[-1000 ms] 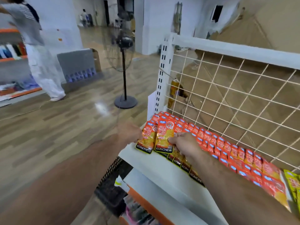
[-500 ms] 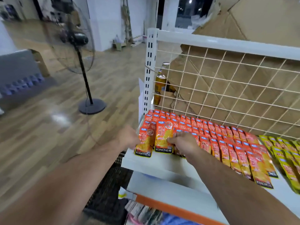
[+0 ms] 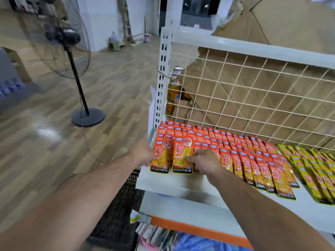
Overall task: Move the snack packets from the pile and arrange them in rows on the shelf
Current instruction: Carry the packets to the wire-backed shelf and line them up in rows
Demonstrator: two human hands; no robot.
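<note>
Two hands work at the front left corner of a white shelf (image 3: 163, 180). The left hand (image 3: 143, 153), fingers curled, grips the left edge of an orange packet (image 3: 161, 157). Just beside it at 3 o'clock, the right hand (image 3: 205, 163) pinches a second orange packet (image 3: 182, 156). Behind them, rows of orange packets (image 3: 235, 147) cover the shelf toward 2 o'clock. Yellow packets (image 3: 317, 171) lie at 3 o'clock.

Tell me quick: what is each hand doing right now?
Left hand: grips the leftmost orange KONCHEW packet by its left edge.
Right hand: pinches the next orange KONCHEW packet at its right edge.
</note>
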